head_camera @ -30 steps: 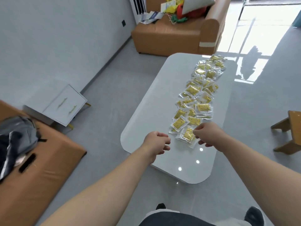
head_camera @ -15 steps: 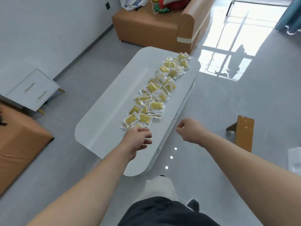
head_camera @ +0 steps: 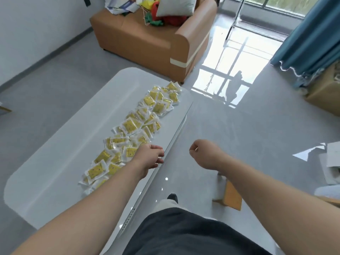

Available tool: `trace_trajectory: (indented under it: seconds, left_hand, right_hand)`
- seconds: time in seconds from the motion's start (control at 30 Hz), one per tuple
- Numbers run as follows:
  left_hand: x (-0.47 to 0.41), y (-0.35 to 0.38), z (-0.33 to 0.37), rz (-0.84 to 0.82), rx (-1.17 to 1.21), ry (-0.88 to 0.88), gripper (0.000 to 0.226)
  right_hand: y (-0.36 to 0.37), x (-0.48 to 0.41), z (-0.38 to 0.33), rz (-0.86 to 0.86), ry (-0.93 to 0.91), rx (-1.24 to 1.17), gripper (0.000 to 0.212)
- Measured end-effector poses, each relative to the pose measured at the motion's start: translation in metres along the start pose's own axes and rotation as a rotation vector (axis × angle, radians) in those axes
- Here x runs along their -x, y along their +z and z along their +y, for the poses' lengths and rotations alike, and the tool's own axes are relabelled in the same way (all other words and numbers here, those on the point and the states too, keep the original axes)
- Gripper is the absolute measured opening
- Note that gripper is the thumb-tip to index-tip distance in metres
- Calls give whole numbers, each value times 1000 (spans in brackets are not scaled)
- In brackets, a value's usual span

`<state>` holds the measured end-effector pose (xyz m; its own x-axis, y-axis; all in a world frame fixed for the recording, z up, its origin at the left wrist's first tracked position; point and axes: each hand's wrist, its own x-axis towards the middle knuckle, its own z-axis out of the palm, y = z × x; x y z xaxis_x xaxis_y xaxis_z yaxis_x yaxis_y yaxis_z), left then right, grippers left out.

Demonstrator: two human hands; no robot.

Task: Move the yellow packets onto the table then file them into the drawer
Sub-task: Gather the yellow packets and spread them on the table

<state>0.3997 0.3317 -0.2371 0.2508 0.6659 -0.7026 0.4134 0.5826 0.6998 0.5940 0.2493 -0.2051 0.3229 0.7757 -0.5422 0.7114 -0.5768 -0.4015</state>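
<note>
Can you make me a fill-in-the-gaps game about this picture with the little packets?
1. The packets on the white table are ____ in colour.
2. The left hand is above the table; the right hand is above the grey ____.
3. The grey cushion lies on the brown ____.

Missing words: yellow; floor; sofa.
</note>
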Motion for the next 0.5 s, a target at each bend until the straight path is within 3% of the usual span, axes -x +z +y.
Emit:
trace_trajectory:
  seconds: [0.23,0.5]
  left_hand:
    - [-61,22,70,13,37,37,10]
    - [-113,25,62,339,277,-114,3]
  right_hand:
    - [-63,-95,-13,-52,-92,116,22]
    - [-75,-223,-39,-339,-339,402,27]
